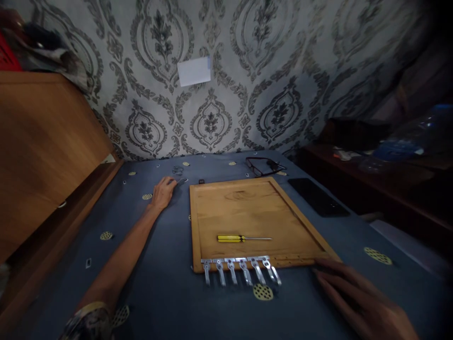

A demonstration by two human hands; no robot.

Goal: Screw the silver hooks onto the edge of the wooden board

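Closest to the camera, at lower right, the person's right hand (368,297) lies with its fingers stretched out loosely, fingertips at the near right corner of the wooden board (244,208) and nothing visible in its grasp. Right of centre, that board lies flat, its raised rim making it tray-like; the yellow-handled screwdriver (244,238) rests within it. Metal clips (243,268) stand in a row along its near edge, prongs jutting past it, with small dark marks along the bare rim to their right. Left of centre, the left hand (163,192) has its fingers bent towards a small metal piece (182,181); I cannot tell whether it is gripped. More loose metal pieces (178,170) lie just beyond. The step looks like gathering a part, which calls for a secure fingertip pinch while the board stays steady. At far right, the plastic bottle (396,148) has contents too dim to judge.
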